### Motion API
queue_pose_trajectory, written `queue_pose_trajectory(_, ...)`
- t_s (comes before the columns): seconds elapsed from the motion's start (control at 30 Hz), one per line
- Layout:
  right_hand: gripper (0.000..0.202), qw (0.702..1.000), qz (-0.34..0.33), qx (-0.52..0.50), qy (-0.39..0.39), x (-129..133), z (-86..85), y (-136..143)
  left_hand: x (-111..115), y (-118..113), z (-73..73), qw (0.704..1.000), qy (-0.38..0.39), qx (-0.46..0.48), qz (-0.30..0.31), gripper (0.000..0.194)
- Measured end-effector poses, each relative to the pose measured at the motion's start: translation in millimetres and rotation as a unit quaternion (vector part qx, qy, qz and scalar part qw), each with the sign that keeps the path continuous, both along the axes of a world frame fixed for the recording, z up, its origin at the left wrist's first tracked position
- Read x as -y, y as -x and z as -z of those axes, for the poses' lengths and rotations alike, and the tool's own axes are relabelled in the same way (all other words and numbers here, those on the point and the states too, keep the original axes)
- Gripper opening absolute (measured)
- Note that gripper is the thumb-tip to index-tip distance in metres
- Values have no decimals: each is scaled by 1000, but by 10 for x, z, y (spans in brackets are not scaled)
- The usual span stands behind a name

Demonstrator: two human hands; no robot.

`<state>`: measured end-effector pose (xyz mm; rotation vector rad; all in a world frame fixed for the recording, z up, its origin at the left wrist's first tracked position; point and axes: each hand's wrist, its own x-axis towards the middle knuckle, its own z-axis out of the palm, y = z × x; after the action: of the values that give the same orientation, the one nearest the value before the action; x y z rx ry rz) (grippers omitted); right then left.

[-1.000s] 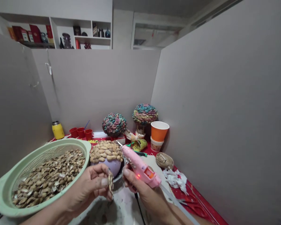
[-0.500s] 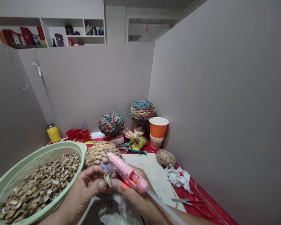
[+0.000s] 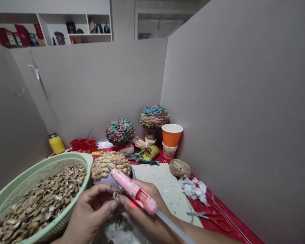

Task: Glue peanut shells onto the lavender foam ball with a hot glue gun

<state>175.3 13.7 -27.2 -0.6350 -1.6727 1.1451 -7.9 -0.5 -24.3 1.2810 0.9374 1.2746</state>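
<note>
While the right hand grips a pink glue gun, nozzle angled up and left, the left hand pinches a peanut shell between thumb and fingers, right fingertips close against it. Partly shell-covered ball: just beyond the hands, beside the green colander at the worktop's left edge. Twine, scissors: along right edge. Orange cup: far right corner.

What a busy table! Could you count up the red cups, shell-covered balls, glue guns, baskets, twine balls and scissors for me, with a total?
Red cups: 3
Shell-covered balls: 3
Glue gun: 1
Basket: 1
Twine ball: 1
Scissors: 1
Total: 10
</note>
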Motion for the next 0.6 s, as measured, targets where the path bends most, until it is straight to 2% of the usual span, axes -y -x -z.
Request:
queue_pose_trajectory(0.2,19,996,29,49,-76,-35,47,-22,-5,-4,-5,1000,17,8,-6,19)
queue_pose_trajectory(0.27,20,998,20,37,-53,-35,29,-13,-6,-17,-29,999,31,14,-3,21)
queue_pose_trajectory(0.47,24,997,4,15,77,15,-128,26,7,-17,-58,998,64,20,8,23)
queue_pose_trajectory(0.6,28,996,6,8,94,32,-187,27,6,-7,-60,997,68,18,8,24)
